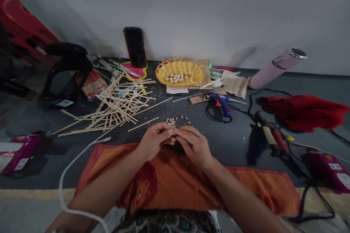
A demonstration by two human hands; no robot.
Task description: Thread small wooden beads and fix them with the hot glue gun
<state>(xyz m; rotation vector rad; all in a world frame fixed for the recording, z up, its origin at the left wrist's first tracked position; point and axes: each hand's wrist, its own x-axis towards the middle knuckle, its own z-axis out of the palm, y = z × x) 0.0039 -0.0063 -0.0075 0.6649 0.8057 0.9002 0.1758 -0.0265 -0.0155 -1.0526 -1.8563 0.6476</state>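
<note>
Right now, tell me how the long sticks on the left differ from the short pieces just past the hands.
Length: the long sticks are long and thin; the short pieces are stubby.
Arrangement: the long sticks crisscross in a wide heap; the short pieces form a small cluster, with a few strays to its right.
Shared: both are pale and lie on the dark work surface.

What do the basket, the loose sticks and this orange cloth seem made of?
Basket: cane or plastic, hard to tell, perhaps slightly glossy; woven strands show.
Loose sticks: probably bare wood or bamboo, matte, since they look pale and unpainted.
Orange cloth: likely terry fabric, dull; its surface seems fuzzy.
</note>
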